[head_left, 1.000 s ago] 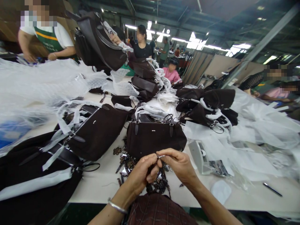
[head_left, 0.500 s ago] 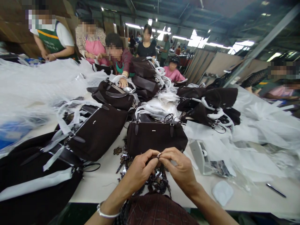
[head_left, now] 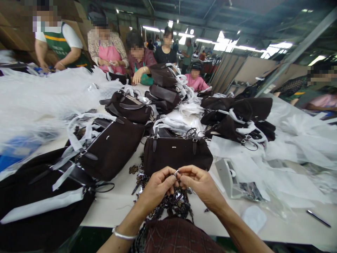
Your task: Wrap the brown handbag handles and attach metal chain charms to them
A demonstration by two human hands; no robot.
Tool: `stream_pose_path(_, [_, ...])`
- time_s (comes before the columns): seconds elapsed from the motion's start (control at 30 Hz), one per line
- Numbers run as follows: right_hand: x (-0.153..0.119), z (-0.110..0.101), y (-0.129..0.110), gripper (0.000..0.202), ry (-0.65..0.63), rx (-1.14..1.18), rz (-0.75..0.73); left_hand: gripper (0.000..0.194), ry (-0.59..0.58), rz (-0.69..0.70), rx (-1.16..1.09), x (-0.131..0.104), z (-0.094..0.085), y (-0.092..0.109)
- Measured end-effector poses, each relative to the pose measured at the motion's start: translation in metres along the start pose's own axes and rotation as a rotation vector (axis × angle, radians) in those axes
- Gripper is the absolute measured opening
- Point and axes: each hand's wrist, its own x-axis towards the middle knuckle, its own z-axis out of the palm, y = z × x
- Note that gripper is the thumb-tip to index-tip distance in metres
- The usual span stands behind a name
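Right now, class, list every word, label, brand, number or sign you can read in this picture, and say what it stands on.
None can be read.
Brown handbag beyond the left hand and right hand: small pale tab, too small to read.
Green apron of the person at far left: an orange stripe, no legible lettering.

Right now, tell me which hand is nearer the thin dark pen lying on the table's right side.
Right. The right hand is on the pen's side, though well apart; the left hand is farther off.

Small metal ring point(head_left: 177, 172) pinched between left hand point(head_left: 157, 189) and right hand point(head_left: 200, 184): too small to identify; dark beaded pieces point(head_left: 176, 205) beneath partly hidden.
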Motion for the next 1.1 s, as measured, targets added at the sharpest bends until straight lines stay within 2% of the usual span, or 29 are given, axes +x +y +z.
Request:
stream_pose_path(0.1, [0.004,-0.002,0.003,0.034,0.002,0.003,0.038,0.029,0.032,0.000,0.082,0.000,0.002,0.001])
stream_pose_path(0.23, [0.008,-0.005,0.010,0.038,-0.021,0.179,0.113,0.024,0.103,0.027,0.181,0.002,0.004,0.001])
stream_pose_path(0.37, [0.011,-0.005,0.011,0.040,0.051,0.290,0.103,0.015,0.246,0.166,0.384,0.000,0.010,-0.004])
stream_pose_path(0.47, [0.013,-0.004,0.011,0.041,0.097,0.322,0.095,0.012,0.244,0.254,0.472,-0.001,0.015,-0.008])
stream_pose_path(0.53, [0.014,-0.004,0.011,0.041,0.115,0.338,0.099,0.012,0.231,0.254,0.440,-0.001,0.017,-0.009])
stream_pose_path(0.73, [0.016,-0.004,0.013,0.040,0.154,0.374,0.108,0.021,0.156,0.083,0.281,0.005,0.011,-0.004])
stream_pose_path(0.87, [0.018,-0.003,0.015,0.039,0.189,0.393,0.114,0.022,0.102,0.064,0.139,0.011,0.012,-0.003])
stream_pose_path(0.97, [0.018,0.001,0.017,0.038,0.230,0.402,0.095,0.028,0.154,0.086,0.221,0.016,0.018,-0.004])
stream_pose_path(1.03, [0.017,0.002,0.018,0.038,0.242,0.375,0.077,0.022,0.207,0.105,0.281,0.019,0.021,-0.005])
stream_pose_path(1.1, [0.014,0.000,0.017,0.037,0.211,0.262,0.066,0.017,0.227,0.118,0.248,0.023,0.019,-0.008])
